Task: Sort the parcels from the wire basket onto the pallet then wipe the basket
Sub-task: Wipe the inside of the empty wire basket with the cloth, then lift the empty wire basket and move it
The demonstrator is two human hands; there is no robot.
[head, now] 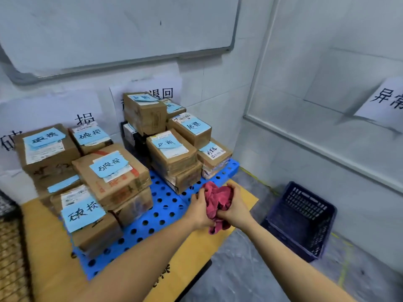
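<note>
Nearby, parcels (113,171) crowd the pallet (165,201) — hands (236,212) bunch cloth (218,199) near basket (305,205).

place: parcel-sorting corner of a courier depot or small warehouse
parcels (113,171): taped cardboard boxes with shipping labels, each with a blue handwritten slip on top, stacked in two groups
pallet (165,205): blue perforated plastic, low on the floor, carries both groups
wall signs (170,83): paper sheets with big handwritten characters, one behind each group; one more sheet (386,101) on the right wall
whiteboard (109,29): mounted above the stacks
basket (305,203): dark blue slotted crate, on the floor by the right wall
floor (239,269): bare grey, yellow tape lines (345,267), yellow mat (43,236) under the pallet
</note>
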